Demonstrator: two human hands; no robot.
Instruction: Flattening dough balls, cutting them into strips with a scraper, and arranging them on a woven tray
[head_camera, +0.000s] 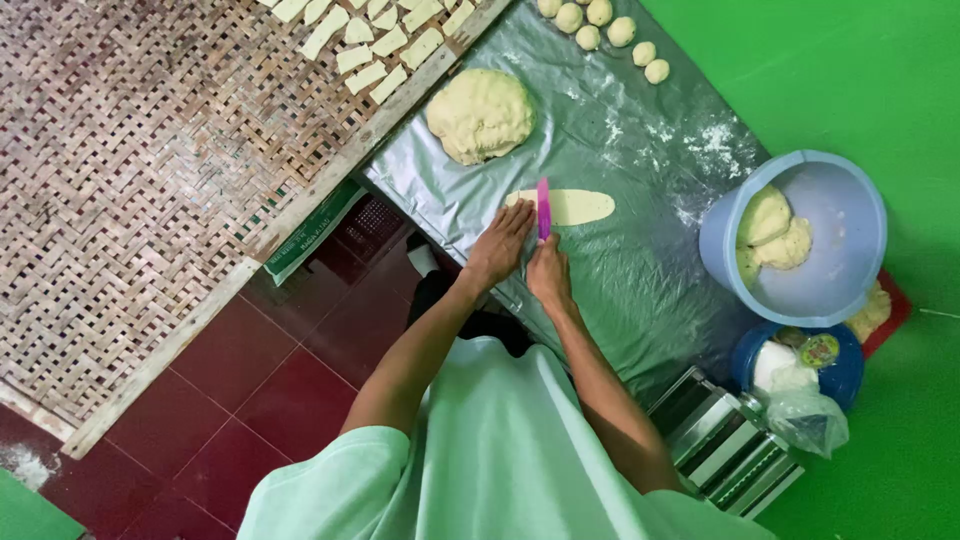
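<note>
A flat, long strip of pale dough lies on a grey plastic sheet dusted with flour. My right hand grips a pink knife whose blade stands across the strip's left end. My left hand rests beside it, its fingertips touching the strip's left tip. A big mound of dough sits on the sheet just beyond the strip.
Several small dough balls line the sheet's far edge. A woven bamboo tray on the left carries several cut dough pieces. At the right stand a light blue bucket holding dough, a blue bowl with bags, and a metal roller machine.
</note>
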